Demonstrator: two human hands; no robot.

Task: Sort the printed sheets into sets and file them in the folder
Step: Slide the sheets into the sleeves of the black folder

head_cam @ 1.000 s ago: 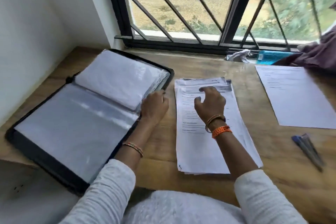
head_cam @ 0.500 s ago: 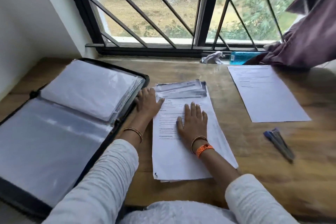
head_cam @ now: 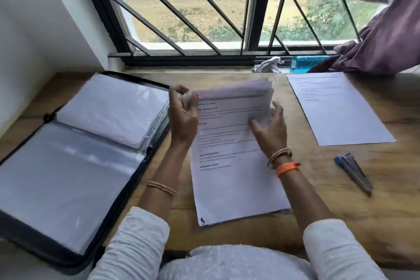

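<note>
Now both hands are on the stack of printed sheets (head_cam: 236, 166), which lies on the wooden surface (head_cam: 341, 223) directly in front of the person. The left hand (head_cam: 183, 116) pinches the far left corner of the stack between thumb and fingers, and the right hand (head_cam: 270, 127) has its fingers curled around the far right part, so the far edge of the sheets is lifted and bent up, while the near edge rests on the surface. The top sheet shows printed lines (too blurred to read).

To the left of the left hand, just beside it, the black folder (head_cam: 75, 166) lies open, with clear plastic sleeves on both halves. To the right of the right hand, apart from the stack, a single printed sheet (head_cam: 336, 109) lies flat. Nearer to the person on that side is a blue and grey stapler (head_cam: 353, 171). Beyond the hands, at the window, a purple curtain (head_cam: 386, 41) hangs.
</note>
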